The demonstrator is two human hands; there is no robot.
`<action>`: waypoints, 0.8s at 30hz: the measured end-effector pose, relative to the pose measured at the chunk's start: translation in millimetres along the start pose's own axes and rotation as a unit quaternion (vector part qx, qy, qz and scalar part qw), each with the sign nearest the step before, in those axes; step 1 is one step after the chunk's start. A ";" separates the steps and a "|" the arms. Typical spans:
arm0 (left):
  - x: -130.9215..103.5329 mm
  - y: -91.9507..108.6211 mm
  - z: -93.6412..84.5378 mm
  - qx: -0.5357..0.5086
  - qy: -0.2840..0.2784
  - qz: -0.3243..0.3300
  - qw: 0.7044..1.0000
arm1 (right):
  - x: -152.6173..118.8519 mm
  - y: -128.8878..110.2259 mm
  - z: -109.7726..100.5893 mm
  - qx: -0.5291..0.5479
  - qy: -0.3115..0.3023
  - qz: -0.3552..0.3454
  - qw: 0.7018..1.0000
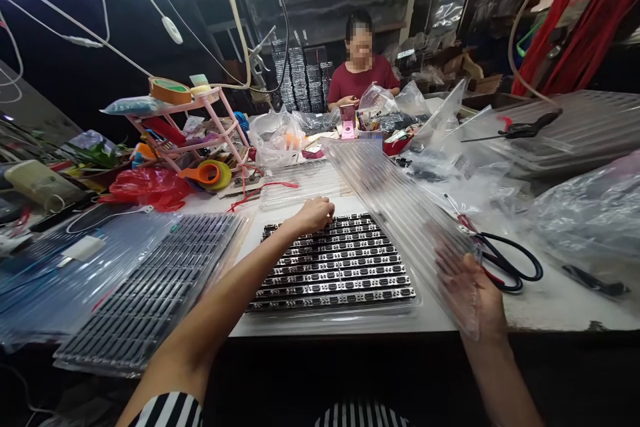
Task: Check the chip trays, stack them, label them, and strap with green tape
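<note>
Rows of small metal-and-black connectors (333, 273) fill a clear plastic tray (350, 315) on the white table in front of me. Over the far rows, my left hand (316, 215) is closed with its fingers curled down; whatever is between the fingertips is hidden. My right hand (483, 300) grips the near end of a clear ribbed plastic tray (400, 213), thumb on top and fingers showing through underneath. This ribbed tray is tilted and slants away to the right of the connectors.
At left lies a tray of dark strips (135, 293) on clear plastic sheets. Scissors (505, 263) with dark handles rest by my right hand. A pink rack (200, 123) holds tape rolls. Across the table sits another person (360, 73). Plastic bags (590, 213) crowd the right.
</note>
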State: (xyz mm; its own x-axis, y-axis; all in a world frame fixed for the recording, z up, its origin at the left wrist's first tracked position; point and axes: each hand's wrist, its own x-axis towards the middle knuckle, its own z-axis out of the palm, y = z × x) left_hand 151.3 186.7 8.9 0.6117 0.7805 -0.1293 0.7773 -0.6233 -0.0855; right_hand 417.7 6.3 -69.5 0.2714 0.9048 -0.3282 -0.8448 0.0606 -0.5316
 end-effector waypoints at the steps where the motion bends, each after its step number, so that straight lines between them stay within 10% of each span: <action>1: 0.2 1.5 -0.3 0.006 -0.003 -0.002 1.000 | 0.0 0.1 0.1 -0.001 -0.006 -0.002 1.000; 24: 18.6 24.8 -13.5 0.014 -0.020 0.006 1.000 | -2.7 0.7 -2.4 0.010 -0.041 -0.006 0.999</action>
State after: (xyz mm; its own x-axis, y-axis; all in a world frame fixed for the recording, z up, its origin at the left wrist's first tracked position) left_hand 183.9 186.4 17.8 0.6142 0.7706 -0.1699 0.7650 -0.6343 -0.1115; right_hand 417.5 2.9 -70.8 0.2440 0.9352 -0.2567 -0.8505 0.0792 -0.5200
